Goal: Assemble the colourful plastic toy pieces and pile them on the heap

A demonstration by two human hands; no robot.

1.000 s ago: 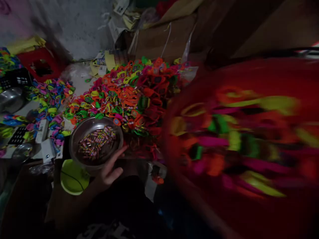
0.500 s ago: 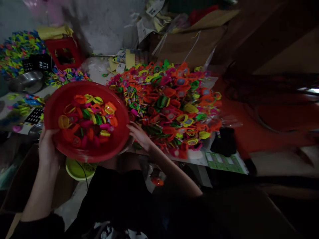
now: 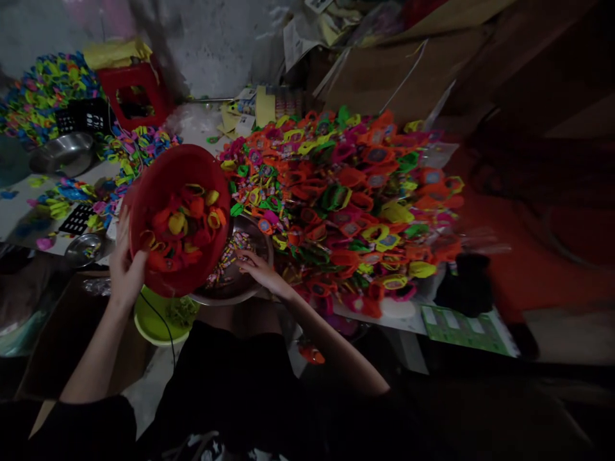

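Note:
My left hand (image 3: pixel 125 272) is closed on the left rim of a red plastic basin (image 3: pixel 141 192), thumb over the edge. The basin is tilted towards the right, and plastic toy watches (image 3: pixel 185 224) in orange, yellow and pink lie in it. My right hand (image 3: pixel 259 272) is off the basin, fingers stretched out over a metal bowl (image 3: pixel 263 246). Small colourful wrapped pieces (image 3: pixel 235 250) lie in that bowl, partly covered by the basin. To the right spreads a large heap of toy watches (image 3: pixel 355 205).
A lime-green basin (image 3: pixel 148 323) stands low below the red one. At the left are a red stool (image 3: pixel 139 96), a metal bowl (image 3: pixel 62 153) and piles of bright plastic parts (image 3: pixel 52 96). A cardboard box (image 3: pixel 375 80) stands behind the heap; a green printed sheet (image 3: pixel 466 330) lies at the table edge.
The red basin has tilted, its toy watches bunching together. My right hand has let go of its rim and moved over the metal bowl, now uncovered in part. The view has shifted slightly.

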